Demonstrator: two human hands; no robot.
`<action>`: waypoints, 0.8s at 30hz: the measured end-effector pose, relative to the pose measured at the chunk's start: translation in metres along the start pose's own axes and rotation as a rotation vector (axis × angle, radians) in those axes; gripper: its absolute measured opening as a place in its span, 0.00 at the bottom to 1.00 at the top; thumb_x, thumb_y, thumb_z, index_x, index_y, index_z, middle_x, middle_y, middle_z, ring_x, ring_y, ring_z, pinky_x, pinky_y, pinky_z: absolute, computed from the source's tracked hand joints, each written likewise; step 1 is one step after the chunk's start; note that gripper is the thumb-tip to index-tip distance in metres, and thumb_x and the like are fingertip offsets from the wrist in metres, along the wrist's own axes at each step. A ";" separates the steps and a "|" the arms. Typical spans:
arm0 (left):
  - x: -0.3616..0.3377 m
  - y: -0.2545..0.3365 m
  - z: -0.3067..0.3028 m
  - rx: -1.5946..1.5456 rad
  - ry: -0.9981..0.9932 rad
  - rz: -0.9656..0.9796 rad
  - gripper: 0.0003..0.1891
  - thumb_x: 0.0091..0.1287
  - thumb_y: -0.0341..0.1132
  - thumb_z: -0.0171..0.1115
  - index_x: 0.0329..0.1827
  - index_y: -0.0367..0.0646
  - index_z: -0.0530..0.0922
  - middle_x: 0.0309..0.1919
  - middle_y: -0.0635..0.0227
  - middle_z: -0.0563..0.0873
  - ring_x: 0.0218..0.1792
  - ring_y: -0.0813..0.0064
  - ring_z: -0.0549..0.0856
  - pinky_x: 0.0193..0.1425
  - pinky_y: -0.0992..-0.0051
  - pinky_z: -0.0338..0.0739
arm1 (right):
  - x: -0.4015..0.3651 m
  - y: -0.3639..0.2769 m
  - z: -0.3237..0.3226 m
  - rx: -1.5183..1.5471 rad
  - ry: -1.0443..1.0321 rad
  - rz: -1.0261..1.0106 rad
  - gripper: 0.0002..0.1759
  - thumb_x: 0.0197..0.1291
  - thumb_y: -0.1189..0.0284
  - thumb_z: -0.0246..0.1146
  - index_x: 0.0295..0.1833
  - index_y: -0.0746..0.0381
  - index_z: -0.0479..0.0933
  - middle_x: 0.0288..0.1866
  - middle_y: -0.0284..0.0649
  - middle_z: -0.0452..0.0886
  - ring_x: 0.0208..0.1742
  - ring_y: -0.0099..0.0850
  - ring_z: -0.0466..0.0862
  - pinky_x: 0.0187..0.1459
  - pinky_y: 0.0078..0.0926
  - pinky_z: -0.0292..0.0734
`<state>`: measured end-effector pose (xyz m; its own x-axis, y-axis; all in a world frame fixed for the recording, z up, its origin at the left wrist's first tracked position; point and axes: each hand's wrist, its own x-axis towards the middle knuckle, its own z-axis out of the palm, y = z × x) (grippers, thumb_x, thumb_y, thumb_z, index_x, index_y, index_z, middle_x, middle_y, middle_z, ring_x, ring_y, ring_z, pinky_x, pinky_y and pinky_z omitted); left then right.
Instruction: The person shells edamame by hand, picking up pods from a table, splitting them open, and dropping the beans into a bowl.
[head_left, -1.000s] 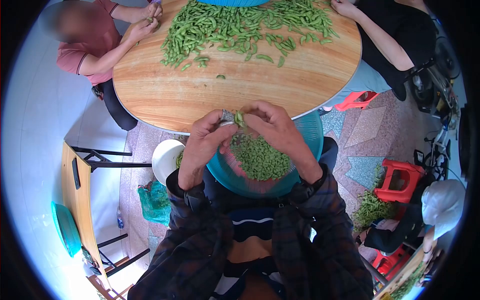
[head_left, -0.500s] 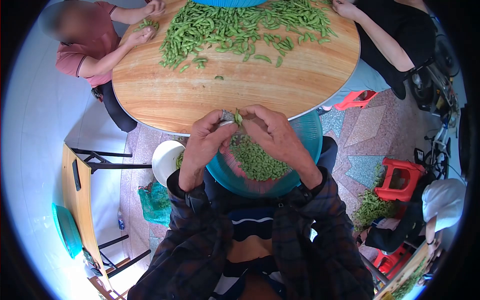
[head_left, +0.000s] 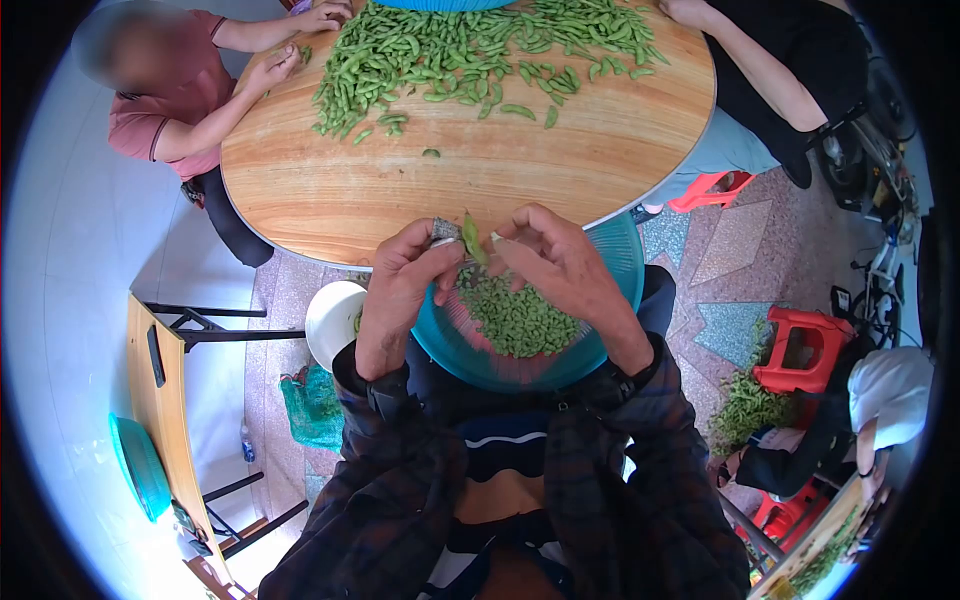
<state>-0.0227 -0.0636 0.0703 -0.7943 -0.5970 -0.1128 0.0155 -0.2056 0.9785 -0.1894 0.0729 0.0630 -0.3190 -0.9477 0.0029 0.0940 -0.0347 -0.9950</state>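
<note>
My left hand (head_left: 405, 275) pinches a green edamame pod (head_left: 473, 240) between thumb and index finger. Something grey is wrapped around a fingertip of that hand. Just to the right of the pod is my right hand (head_left: 565, 275), its thumb and curled fingers apart with no pod between them. Both hands hover over a teal basket (head_left: 628, 265) at my lap. Loose shelled beans (head_left: 520, 315) lie on its pinkish bottom.
A wooden table (head_left: 560, 170) bears a heap of pods (head_left: 400, 65). People sit at its left and right sides. A white bucket (head_left: 328, 325) stands left of the basket, near a green mesh bag (head_left: 312, 410). Red stools (head_left: 805, 350) are on the right.
My right hand has drawn back slightly from the pod, which stays in my left hand and now stands more upright. Across the table, the person at left has shifted both hands.
</note>
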 end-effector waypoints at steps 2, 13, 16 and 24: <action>0.002 -0.007 -0.006 -0.028 -0.034 0.019 0.06 0.73 0.28 0.62 0.47 0.35 0.82 0.26 0.70 0.82 0.22 0.84 0.77 0.22 0.82 0.69 | -0.011 -0.001 -0.006 -0.101 0.032 0.074 0.09 0.71 0.72 0.63 0.50 0.67 0.77 0.40 0.38 0.85 0.40 0.26 0.88 0.37 0.24 0.82; 0.002 -0.007 0.013 -0.069 0.039 -0.034 0.03 0.72 0.28 0.63 0.42 0.37 0.81 0.22 0.72 0.79 0.20 0.83 0.74 0.22 0.81 0.68 | -0.054 0.021 -0.010 -0.635 0.108 -0.202 0.19 0.65 0.71 0.69 0.58 0.68 0.77 0.47 0.47 0.84 0.43 0.39 0.87 0.40 0.35 0.82; 0.001 -0.006 0.017 -0.075 0.035 -0.032 0.03 0.72 0.28 0.63 0.43 0.37 0.81 0.22 0.72 0.79 0.20 0.83 0.75 0.23 0.81 0.68 | -0.041 0.007 0.005 -0.419 0.179 -0.191 0.22 0.65 0.71 0.69 0.62 0.69 0.76 0.45 0.48 0.83 0.43 0.44 0.86 0.43 0.38 0.81; -0.004 -0.001 0.025 -0.094 0.042 -0.044 0.05 0.73 0.29 0.64 0.45 0.36 0.81 0.23 0.71 0.80 0.21 0.82 0.76 0.23 0.81 0.69 | -0.027 0.012 0.009 -0.515 0.194 -0.395 0.15 0.67 0.75 0.67 0.57 0.67 0.81 0.44 0.47 0.84 0.42 0.46 0.86 0.41 0.38 0.81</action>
<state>-0.0343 -0.0416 0.0743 -0.7690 -0.6177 -0.1644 0.0398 -0.3030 0.9522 -0.1713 0.0954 0.0516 -0.4054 -0.8189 0.4062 -0.5104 -0.1659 -0.8438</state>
